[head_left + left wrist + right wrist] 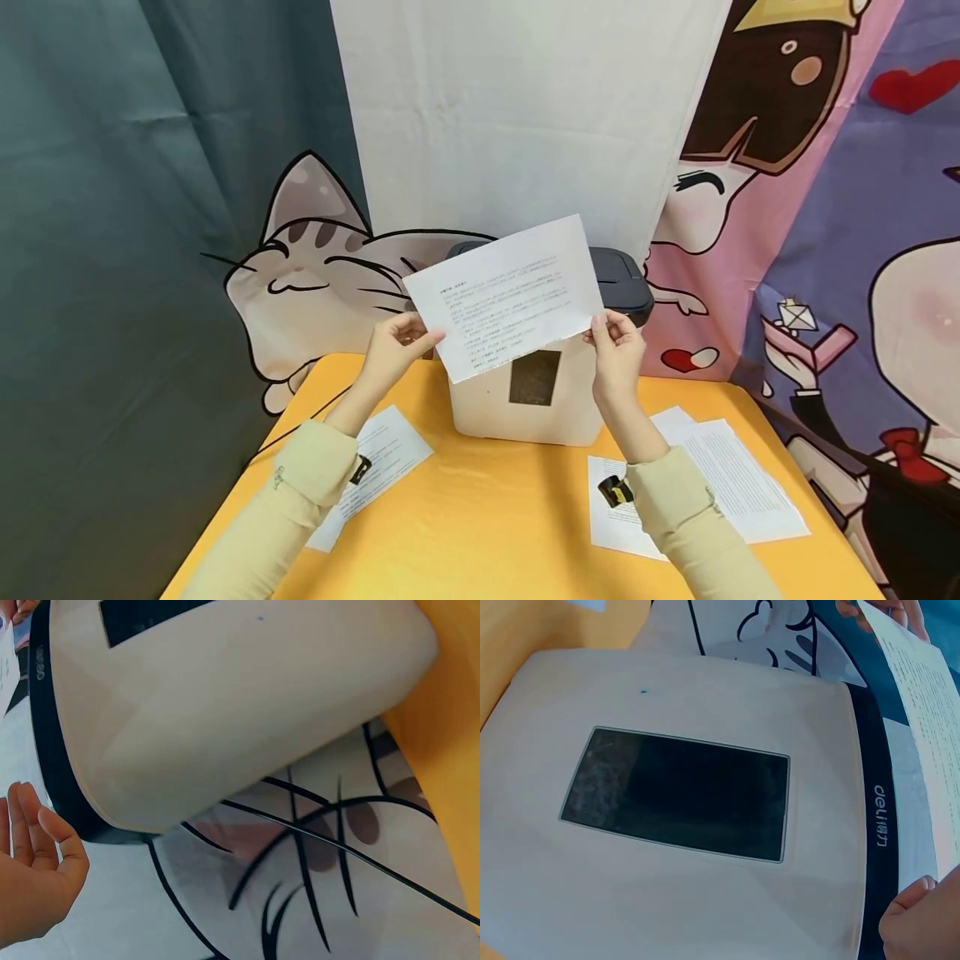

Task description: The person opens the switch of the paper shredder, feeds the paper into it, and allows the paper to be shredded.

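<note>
A printed sheet of paper (510, 292) is held up tilted, its text side toward me, in front of the upper part of a white machine (480, 412). My left hand (393, 346) pinches the sheet's left edge, thumb on the printed face. At the lower right corner my right hand (618, 354) grips it with the thumb in front. The right wrist view shows the sheet (930, 727) edge-on beside the machine's dark rim, which bears "deli" lettering. A dark rectangular window (675, 795) is set in the machine's front.
Printed sheets (390, 458) lie under my left forearm on the yellow table (465, 517). More overlapping sheets (738, 483) lie at the right. A black cable (375, 870) runs beside the machine. Cartoon-printed cloth (540, 108) hangs behind the table.
</note>
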Tool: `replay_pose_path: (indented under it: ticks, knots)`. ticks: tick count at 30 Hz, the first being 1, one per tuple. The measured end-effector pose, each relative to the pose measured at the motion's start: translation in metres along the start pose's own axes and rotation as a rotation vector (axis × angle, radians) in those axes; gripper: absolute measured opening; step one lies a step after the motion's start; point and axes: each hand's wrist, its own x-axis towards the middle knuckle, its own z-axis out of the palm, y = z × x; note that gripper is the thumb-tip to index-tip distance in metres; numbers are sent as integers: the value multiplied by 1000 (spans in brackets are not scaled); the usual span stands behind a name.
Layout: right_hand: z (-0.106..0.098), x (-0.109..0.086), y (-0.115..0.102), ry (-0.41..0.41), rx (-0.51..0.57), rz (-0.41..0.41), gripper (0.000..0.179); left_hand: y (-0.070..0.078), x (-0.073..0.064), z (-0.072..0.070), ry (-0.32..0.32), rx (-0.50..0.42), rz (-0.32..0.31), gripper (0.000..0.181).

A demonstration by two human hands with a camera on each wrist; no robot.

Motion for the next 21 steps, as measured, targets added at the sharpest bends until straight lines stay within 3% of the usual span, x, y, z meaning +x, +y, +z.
replay_pose_path:
  ticks: [5,11,15,21]
  knots:
    - [3,3,-6,53,118,1,24,-7,15,13,14,-99,-16,26]
    - [8,3,-11,89,186,3,20,7,30,30,48,-230,0,30]
    - [10,0,-12,73,226,17,19,14,38,36,38,-325,-22,31]
    - [6,-2,-9,0,185,29,19,18,46,38,27,-353,-62,31]
